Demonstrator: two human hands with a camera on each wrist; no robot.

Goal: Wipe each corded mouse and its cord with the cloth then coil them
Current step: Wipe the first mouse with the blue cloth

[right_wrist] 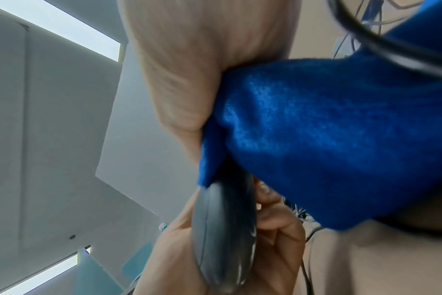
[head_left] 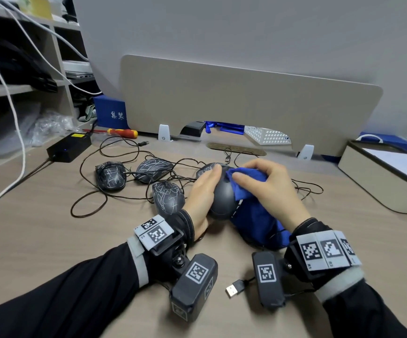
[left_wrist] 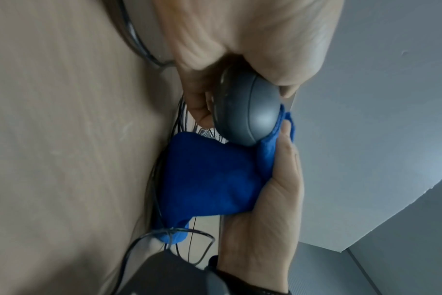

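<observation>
Head view is showing a wood-grain desk backed by a beige divider panel, with shelving standing at upper left. At frame centre the left hand is curling around a dark grey mouse, lifted and tilted, while the right hand is bunching a blue cloth against the mouse's right side. Three scribble-marked mice are lying left of centre among tangled black cords. At right, an open box is holding white paper.
</observation>
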